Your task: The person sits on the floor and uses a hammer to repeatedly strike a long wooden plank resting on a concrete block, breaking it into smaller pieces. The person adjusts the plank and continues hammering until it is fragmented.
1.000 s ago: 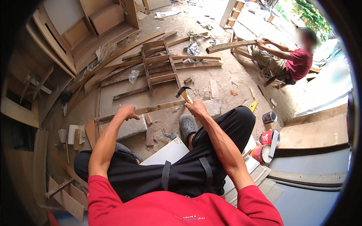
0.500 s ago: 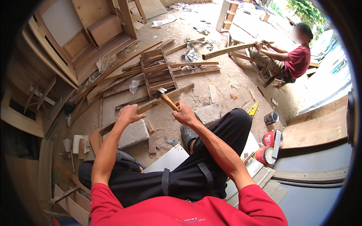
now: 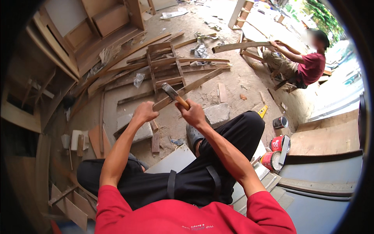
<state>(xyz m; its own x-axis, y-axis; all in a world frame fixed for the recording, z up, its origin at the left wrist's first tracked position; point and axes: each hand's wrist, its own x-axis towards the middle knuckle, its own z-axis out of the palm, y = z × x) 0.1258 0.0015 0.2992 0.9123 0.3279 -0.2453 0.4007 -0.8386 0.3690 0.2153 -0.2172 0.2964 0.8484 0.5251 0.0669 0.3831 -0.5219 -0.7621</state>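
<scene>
My left hand [image 3: 145, 112] is closed around a long wooden strip [image 3: 202, 81]. The strip slants from between my knees up to the far right, its near part passing over a pale stone block [image 3: 142, 132]. In my right hand [image 3: 192, 114] is a claw hammer [image 3: 180, 100], gripped by its wooden handle. Its metal head is up, close over the strip and just right of my left hand. A second block [image 3: 217, 113] lies beyond my right foot. Fingers of both hands are partly hidden by the grip.
A ladder-like wooden frame [image 3: 165, 67] lies among loose boards ahead. At the right are paint cans [image 3: 277, 143] and a yellow level [image 3: 262, 112]. Far right, a seated person [image 3: 310, 62] holds a long board [image 3: 239, 47]. A large wooden cabinet [image 3: 105, 23] stands far left.
My left hand and the wooden strip have moved to the right and away from me. The hammer has shifted slightly, its head tipping further over the strip. Both grips are kept.
</scene>
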